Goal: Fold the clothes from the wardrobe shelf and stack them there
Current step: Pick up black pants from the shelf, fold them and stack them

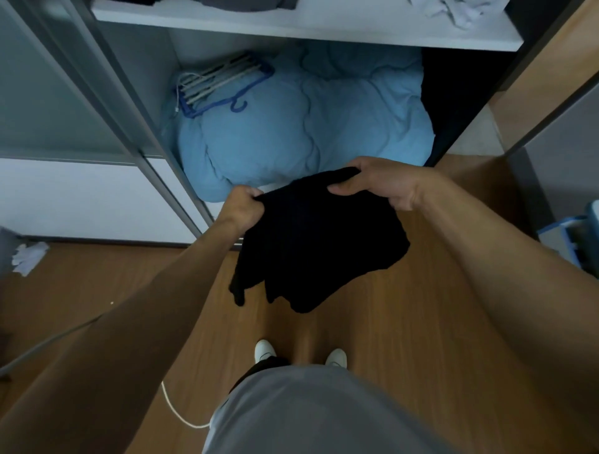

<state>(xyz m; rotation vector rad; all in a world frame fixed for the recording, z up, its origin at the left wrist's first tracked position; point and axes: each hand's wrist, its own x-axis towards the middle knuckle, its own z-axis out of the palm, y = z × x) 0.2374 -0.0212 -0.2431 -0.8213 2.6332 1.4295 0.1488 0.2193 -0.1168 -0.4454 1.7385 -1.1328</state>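
Note:
A black garment [311, 246] hangs in the air in front of the wardrobe, above the wooden floor. My left hand [244, 210] grips its upper left edge with curled fingers. My right hand [379, 183] holds the upper right edge, thumb on the near side and fingers over the far side. The cloth droops down in loose folds between and below both hands. The white wardrobe shelf [291, 30] runs across the top of the view, with grey clothes [246, 4] at its left and a crumpled white cloth [460, 11] at its right.
A light blue duvet [308, 126] fills the wardrobe's lower compartment, with blue and white hangers [220, 84] lying on it. A sliding door frame [136, 129] stands at the left. A white cloth [29, 257] and a white cable [178, 411] lie on the floor. A blue-edged box [573, 233] is at the right.

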